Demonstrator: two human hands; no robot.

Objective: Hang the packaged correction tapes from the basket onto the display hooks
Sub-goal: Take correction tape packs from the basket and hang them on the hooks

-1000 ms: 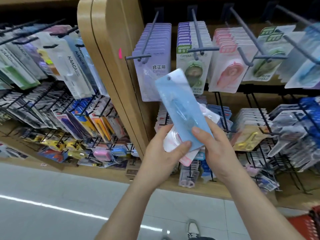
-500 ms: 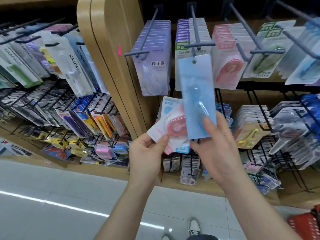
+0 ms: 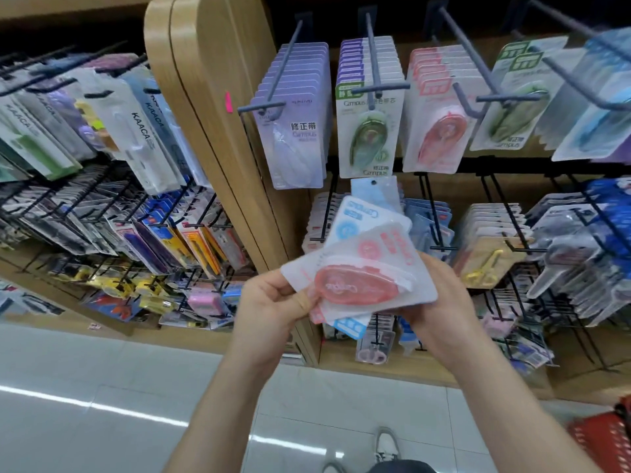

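Left hand [image 3: 273, 303] + right hand [image 3: 444, 302] both pinching fanned correction tapes [image 3: 358, 285]; loose fan, imo one slips out if I regrip.

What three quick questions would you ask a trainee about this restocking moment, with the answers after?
1. True or false: the pink pack held by the left hand and right hand already hangs on a hook.
2. In the top row, the hanging pink packs are: A) just right of the green Campus packs; B) left of the purple packs; C) lying on the floor.
3. Fill in: the red basket shows at the lower ___ corner of the view.
Key: 1 false; 2 A; 3 right.
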